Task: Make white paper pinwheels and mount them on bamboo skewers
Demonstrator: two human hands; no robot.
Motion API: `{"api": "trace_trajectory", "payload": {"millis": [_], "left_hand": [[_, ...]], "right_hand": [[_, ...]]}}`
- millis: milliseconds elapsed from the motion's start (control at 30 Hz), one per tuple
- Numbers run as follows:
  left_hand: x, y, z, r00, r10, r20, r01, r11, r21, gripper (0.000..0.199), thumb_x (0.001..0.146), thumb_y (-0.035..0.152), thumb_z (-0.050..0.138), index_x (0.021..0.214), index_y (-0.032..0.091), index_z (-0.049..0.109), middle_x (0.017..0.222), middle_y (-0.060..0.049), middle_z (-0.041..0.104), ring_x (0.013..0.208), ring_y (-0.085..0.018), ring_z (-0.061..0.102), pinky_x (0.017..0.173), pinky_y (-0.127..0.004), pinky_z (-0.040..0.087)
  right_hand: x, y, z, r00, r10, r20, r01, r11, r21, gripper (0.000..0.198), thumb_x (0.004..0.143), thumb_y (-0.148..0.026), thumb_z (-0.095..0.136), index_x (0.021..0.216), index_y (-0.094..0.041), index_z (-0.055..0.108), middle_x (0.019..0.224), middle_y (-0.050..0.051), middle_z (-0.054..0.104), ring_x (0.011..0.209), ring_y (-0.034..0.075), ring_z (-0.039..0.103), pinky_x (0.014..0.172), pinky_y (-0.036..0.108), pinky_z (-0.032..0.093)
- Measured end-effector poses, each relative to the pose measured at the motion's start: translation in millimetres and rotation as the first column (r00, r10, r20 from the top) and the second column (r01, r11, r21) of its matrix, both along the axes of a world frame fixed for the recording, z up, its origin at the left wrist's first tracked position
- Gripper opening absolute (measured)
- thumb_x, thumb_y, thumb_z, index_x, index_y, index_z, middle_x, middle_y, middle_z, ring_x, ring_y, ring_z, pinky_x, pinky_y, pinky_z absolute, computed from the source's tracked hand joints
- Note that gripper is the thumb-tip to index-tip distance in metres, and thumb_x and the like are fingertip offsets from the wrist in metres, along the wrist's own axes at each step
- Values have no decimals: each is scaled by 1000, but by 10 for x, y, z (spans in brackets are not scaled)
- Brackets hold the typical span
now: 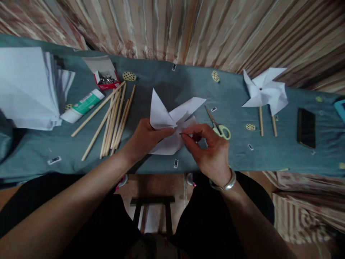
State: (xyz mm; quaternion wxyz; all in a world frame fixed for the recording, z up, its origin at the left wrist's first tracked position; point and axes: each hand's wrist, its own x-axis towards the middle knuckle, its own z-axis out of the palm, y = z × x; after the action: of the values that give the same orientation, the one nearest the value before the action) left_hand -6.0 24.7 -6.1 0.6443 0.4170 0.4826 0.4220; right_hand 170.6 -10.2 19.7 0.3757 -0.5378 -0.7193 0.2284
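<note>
- Teal-covered worktop (pixel 194 81), spanning the frame's middle.
- Striped curtain (pixel 167 28) hanging along the top.
- White paper stack (pixel 23 88), far left.
- Paper pinwheel (pixel 185 110) at the centre, gripped along its left side by the left hand (pixel 145 138), whose thumb lies over the paper near its middle.
- Second pinwheel (pixel 265 90), upper right, two short sticks (pixel 261 122) showing below it.
- Loose wooden sticks (pixel 118 124), left of centre; one end overlaps the box's corner.
- Right hand (pixel 210 151), right of centre, thumb and forefinger pinched together, partly hiding the central pinwheel.
- Tube (pixel 83 106) and open red box (pixel 107 85) of metal pieces (pixel 106 79), upper left.
- Dark phone (pixel 306 127), right.
- Scissors (pixel 217 126), just beyond the right hand.
- Thin dark bit (pixel 181 133) in that pinch, too small to identify.
</note>
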Motion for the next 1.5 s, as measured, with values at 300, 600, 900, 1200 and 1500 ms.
{"api": "trace_trajectory", "payload": {"millis": [300, 600, 900, 1200, 1500], "left_hand": [[5, -36, 25, 999, -17, 37, 16, 999, 36, 15, 64, 19, 79, 79, 15, 78, 77, -2, 76, 67, -15, 67, 67, -26, 54], [8, -46, 38, 999, -18, -27, 18, 999, 31, 16, 65, 21, 78, 80, 15, 77, 77, -1, 75, 70, -17, 68, 66, -26, 53], [13, -54, 44, 999, -3, -37, 4, 999, 40, 16, 63, 21, 79, 77, 15, 76, 74, -1, 74, 67, -17, 67, 62, -26, 53], [19, -52, 58, 998, -3, -60, 7, 999, 51, 14, 63, 22, 78, 75, 16, 76, 72, 0, 73, 65, -16, 66, 61, -26, 52], [26, -51, 56, 998, -1, -62, 5, 998, 61, 11, 63, 22, 78, 71, 15, 75, 69, 0, 72, 63, -16, 65, 58, -25, 51]], "right_hand": [[-39, 22, 4, 997, 5, 83, -10, 998, 68, 10, 88, -12, 62, 85, -21, 65, 77, -2, 65, 70, 12, 60, 69, 27, 50], [-42, 25, 11, 997, -7, 76, 5, 999, 36, 9, 88, -14, 62, 85, -23, 66, 78, -2, 66, 71, 14, 60, 70, 29, 51], [-27, 26, 16, 997, 0, 82, -1, 1000, 14, 10, 88, -15, 61, 85, -23, 65, 78, -2, 66, 71, 14, 60, 70, 31, 51], [-40, 37, 16, 996, 14, 85, -16, 1000, 25, 9, 88, -14, 62, 85, -23, 64, 78, -2, 66, 70, 15, 60, 70, 31, 51], [-37, 37, 20, 996, 15, 86, -16, 1000, 14, 10, 87, -14, 61, 84, -23, 64, 77, -2, 65, 70, 15, 59, 69, 30, 49]]}}
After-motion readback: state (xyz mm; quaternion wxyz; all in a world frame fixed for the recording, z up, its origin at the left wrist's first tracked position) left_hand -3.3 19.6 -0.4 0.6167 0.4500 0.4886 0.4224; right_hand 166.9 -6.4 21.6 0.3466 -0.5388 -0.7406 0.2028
